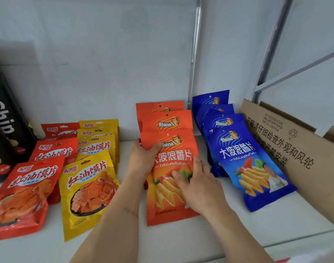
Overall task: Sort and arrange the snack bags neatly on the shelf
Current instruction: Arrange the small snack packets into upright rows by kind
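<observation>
White shelf (257,230) board under everything, pale back wall behind, metal uprights at the far right.

Nearest: right hand (198,188) lies flat on the lower middle of the front orange potato-chip bag (173,186), fingers (178,178) fairly straight and spread, pressing on the picture area, not curled round anything. Left hand (141,160) holds the same bag's upper left edge, thumb over the front near the logo, other fingers hidden behind, so a pinch on the top corner. Bag leans back at the front of its row, bottom edge on the shelf, between the two forearms.

Handling, judged: light, glossy film, probably slippery; puffy and soft in the middle, contents crush easily. Best taken at the flat top seal or side edges, as the left hand does; flat palm only to steady, no squeezing.

Just right of the right fingers: blue potato-chip bags (245,164), a leaning row, touching a cardboard box (299,149) further right. Left of the left hand, apart from it: yellow snack bags (86,188), then red snack bags (24,194), both rows overlapping front to back. Far left: a black chip package (5,130), partly cut off.

Behind the fingers: two more orange bags (166,120) stacked toward the wall.
</observation>
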The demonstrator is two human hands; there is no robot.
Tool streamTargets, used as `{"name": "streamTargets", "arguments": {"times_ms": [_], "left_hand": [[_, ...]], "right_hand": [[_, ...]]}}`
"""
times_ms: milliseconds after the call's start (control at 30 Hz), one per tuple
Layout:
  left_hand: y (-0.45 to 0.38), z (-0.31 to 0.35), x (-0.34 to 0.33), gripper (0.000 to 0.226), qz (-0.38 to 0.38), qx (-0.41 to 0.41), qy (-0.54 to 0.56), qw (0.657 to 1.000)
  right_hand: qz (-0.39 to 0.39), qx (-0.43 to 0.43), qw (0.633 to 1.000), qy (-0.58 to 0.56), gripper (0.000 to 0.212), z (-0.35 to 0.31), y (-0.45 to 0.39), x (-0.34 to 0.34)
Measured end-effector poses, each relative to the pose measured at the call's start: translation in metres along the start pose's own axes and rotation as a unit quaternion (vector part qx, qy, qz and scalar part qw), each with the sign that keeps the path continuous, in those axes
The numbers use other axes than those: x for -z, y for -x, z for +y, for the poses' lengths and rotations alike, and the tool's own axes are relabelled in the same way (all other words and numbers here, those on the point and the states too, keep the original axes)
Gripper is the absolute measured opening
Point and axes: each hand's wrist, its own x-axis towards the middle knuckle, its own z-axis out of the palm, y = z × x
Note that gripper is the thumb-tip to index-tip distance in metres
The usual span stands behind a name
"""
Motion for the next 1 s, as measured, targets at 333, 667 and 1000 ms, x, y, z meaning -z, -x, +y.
{"name": "streamTargets", "arguments": {"times_ms": [333, 667, 1000], "left_hand": [[-0.006, -0.003, -0.003, 0.073, 0.010, -0.010, -0.059, 0.998], [0.037, 0.038, 0.017, 0.065, 0.021, -0.050, -0.198, 0.979], [0.111, 0.015, 0.097, 0.052, 0.164, -0.109, -0.305, 0.932]], "right_hand": [[0.016, -0.011, 1.000, 0.021, 0.084, 0.003, -0.002, -0.015], [0.088, 0.004, 0.996, 0.024, 0.074, -0.001, 0.009, -0.006], [0.176, 0.097, 0.979, 0.024, 0.057, -0.034, 0.025, 0.006]]}}
